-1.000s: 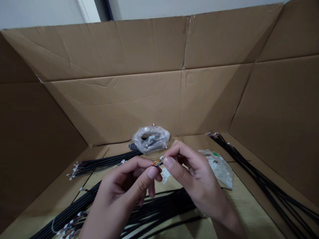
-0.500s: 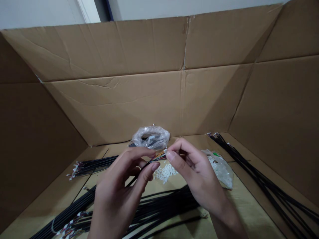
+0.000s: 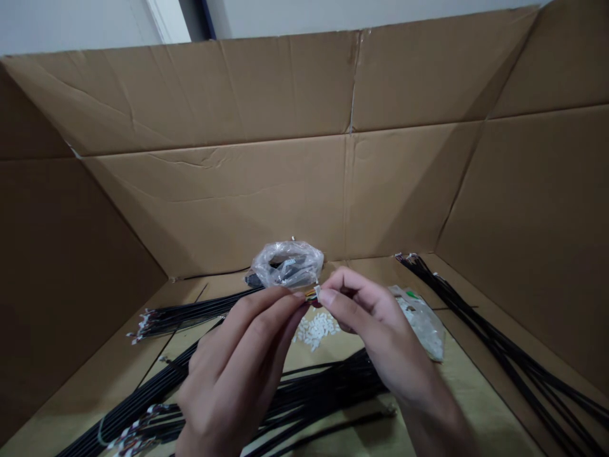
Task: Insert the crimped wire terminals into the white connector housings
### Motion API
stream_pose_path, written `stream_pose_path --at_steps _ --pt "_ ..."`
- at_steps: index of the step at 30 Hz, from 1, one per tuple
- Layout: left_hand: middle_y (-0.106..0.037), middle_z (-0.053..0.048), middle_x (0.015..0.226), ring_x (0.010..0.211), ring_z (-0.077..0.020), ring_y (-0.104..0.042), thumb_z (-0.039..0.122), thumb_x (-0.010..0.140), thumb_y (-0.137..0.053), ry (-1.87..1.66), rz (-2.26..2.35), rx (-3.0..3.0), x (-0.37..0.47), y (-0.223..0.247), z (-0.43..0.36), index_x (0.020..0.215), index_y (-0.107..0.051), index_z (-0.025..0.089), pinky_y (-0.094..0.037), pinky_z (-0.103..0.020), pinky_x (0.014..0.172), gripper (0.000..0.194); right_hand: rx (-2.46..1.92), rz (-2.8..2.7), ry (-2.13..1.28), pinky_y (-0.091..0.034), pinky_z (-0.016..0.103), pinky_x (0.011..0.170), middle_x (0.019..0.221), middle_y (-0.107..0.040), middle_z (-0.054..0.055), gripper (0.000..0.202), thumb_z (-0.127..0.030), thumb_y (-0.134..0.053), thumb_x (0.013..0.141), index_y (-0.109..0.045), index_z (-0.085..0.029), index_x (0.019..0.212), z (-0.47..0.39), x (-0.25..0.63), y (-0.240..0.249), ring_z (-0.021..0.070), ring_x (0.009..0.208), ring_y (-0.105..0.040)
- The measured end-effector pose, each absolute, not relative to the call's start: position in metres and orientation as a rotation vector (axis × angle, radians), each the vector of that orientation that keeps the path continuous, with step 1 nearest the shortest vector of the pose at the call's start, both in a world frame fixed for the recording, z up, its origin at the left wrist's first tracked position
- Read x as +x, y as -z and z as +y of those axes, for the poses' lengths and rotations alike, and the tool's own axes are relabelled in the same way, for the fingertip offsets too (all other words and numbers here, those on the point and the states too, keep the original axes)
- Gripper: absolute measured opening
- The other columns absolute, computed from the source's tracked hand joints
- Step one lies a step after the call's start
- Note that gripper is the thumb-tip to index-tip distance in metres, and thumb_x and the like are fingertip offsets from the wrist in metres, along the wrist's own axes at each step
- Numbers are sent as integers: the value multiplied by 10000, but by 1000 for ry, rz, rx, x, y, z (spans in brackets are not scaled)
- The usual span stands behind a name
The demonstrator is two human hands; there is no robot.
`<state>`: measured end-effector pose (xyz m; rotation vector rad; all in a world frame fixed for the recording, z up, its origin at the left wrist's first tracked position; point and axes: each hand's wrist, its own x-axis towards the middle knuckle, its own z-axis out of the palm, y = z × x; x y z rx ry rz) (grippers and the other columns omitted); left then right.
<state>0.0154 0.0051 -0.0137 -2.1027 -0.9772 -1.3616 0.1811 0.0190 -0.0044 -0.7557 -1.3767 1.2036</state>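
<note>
Between my hands is a small white connector with thin coloured wires running into it from the left. My right hand pinches the connector between thumb and index finger. Close beside it, my left hand is closed on the wires, its fingertips pressed together; the black cable behind them is hidden by the hand. Below the fingertips lies a loose pile of small white connector housings. Black cables are spread under both hands.
Cable bundles with white-tipped ends lie at left and lower left. More black cables run along the right. A clear bag sits at the back, another bag of white parts at right. Cardboard walls surround the surface.
My left hand has turned over and moved its fingertips right along the cable, closing on the wires near the connector. My right hand keeps its pinch almost in place.
</note>
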Motion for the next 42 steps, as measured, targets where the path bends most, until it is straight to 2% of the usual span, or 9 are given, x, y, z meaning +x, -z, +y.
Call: stream_pose_path --at_steps 4,10,18,26,32,35,36,38,42 --pt "-756 -19 1024 928 -88 -700 23 918 -677 1328 -996 -2146 15 14 4 1090 -692 152 -503 -190 947 216 -744 -1361 -1209 -292 259 548 643 -368 -71 241 -344 -623 927 -559 -214 735 21 181 6 114 588 -303" --pt "-755 -12 1020 911 -73 -697 42 925 -647 1317 -967 -2151 14 12 5 1084 -685 163 -502 -162 908 203 -738 -1352 -1223 -282 264 543 637 -374 -71 246 -357 -624 930 -566 -213 739 23 181 7 116 587 -297" --pt "-703 27 946 786 -39 -644 32 925 -632 1454 -1049 -2094 22 9 3 1044 -664 195 -499 -127 694 205 -725 -1344 -1284 -315 259 581 688 -454 -59 220 -371 -623 944 -586 -214 793 19 178 4 113 629 -373" --pt "-703 51 968 831 -48 -636 21 921 -639 1598 -1102 -2072 26 13 2 1049 -660 231 -507 -157 758 247 -676 -1351 -1265 -341 249 603 708 -486 -59 211 -360 -630 967 -601 -216 815 15 179 6 106 652 -409" --pt "-745 46 1015 853 -126 -699 179 917 -699 1827 -1384 -2268 20 10 -1 1076 -718 314 -562 -231 744 209 -698 -1367 -1226 -363 248 610 707 -488 -56 186 -332 -621 968 -598 -214 826 19 178 7 111 652 -422" --pt "-731 49 890 725 -117 -669 327 952 -671 1885 -1532 -2484 17 4 -1 1072 -737 342 -529 -203 601 138 -717 -1430 -1199 -384 263 649 731 -498 -44 195 -354 -630 970 -605 -217 835 20 179 5 126 694 -452" --pt "-700 54 800 655 -106 -627 368 971 -640 1901 -1581 -2555 16 3 -1 1031 -744 341 -493 -189 542 123 -713 -1447 -1201 -389 269 662 737 -505 -41 201 -366 -635 970 -608 -218 837 20 179 5 131 706 -461" --pt "-608 51 655 573 -101 -537 425 995 -587 1942 -1703 -2627 15 1 0 880 -737 303 -422 -179 471 225 -699 -1465 -1215 -393 282 681 754 -529 -32 212 -386 -640 967 -615 -218 842 19 181 6 139 725 -478" --pt "-559 34 620 577 -103 -483 471 992 -573 1995 -1857 -2640 12 1 -2 708 -671 251 -382 -181 484 373 -707 -1493 -1242 -380 301 691 756 -538 -24 230 -393 -636 962 -613 -208 826 19 183 6 149 733 -485"
